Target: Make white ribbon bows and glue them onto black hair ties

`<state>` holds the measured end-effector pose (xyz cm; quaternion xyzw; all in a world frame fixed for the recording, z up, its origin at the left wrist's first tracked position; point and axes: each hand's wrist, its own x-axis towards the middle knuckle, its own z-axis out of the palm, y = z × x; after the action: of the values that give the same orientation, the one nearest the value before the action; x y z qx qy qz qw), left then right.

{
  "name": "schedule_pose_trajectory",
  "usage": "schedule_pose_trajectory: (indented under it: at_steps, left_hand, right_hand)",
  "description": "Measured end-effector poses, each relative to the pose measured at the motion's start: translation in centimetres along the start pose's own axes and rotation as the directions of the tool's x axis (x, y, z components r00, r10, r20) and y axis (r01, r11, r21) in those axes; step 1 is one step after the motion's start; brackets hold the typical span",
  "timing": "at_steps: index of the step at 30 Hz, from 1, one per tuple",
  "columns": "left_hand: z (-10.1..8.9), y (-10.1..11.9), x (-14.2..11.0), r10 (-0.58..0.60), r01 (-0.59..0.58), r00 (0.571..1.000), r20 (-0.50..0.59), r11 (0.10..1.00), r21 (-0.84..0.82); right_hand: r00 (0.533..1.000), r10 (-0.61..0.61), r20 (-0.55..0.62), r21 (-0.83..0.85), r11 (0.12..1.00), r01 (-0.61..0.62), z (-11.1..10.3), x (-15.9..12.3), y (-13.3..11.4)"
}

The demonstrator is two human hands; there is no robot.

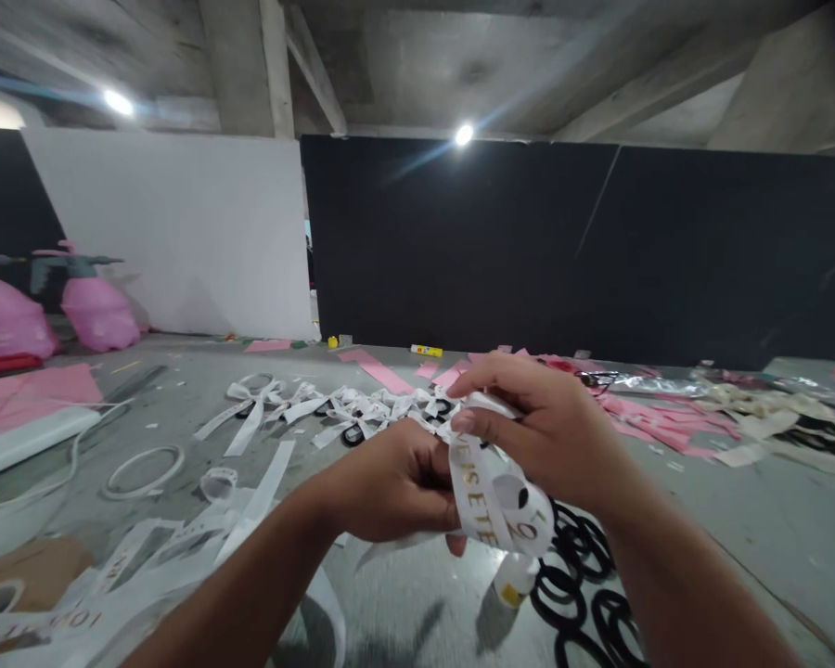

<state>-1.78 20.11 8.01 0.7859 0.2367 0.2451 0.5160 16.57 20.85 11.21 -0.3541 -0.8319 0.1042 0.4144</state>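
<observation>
My left hand (pixel 390 482) is closed in a fist round a white ribbon (pixel 491 496) printed with gold letters. My right hand (pixel 543 422) pinches the same ribbon from above, its fingers curled over a loop of it. The ribbon folds and hangs down between the two hands. Below my right wrist lie several black elastic rings (pixel 577 584) on the grey table (pixel 738 520), next to a small white object (pixel 515 580).
A row of finished white ribbon bows (pixel 334 408) lies across the table's middle. Loose white ribbon strips (pixel 146 547) and loops (pixel 143 468) lie at left, pink paper pieces (pixel 640 417) at right. Two pink spray bottles (pixel 97 306) stand at far left.
</observation>
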Motion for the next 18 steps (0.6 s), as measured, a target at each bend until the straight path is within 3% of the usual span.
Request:
schedule_pose_trajectory:
  at_steps: [3,6,10,14,18]
  left_hand:
    - [0.1,0.1,0.0,-0.07,0.063,0.996,-0.056,0.991,-0.115]
    - [0.0,0.1,0.1,-0.2,0.154,0.968,-0.151,0.95,-0.272]
    - [-0.3,-0.4,0.2,-0.229,0.128,0.955,-0.189,0.891,-0.435]
    - [-0.7,-0.4,0.0,-0.225,0.127,0.961,-0.161,0.875,-0.467]
    - [-1.3,0.3,-0.4,-0.249,0.156,0.95,-0.188,0.902,-0.403]
  right_hand:
    - [0.996,-0.034,0.083,0.09,0.996,0.027,0.7,0.3,1.1]
    - [0.987,0.05,0.152,0.312,0.945,-0.096,1.0,0.2,1.6]
    - [0.939,0.04,0.342,0.523,0.822,-0.226,1.3,0.0,1.4]
    - [0.952,0.018,0.306,0.562,0.804,-0.196,2.2,0.3,1.4]
    - [0.944,0.094,0.316,0.635,0.718,-0.284,3.0,0.3,1.9]
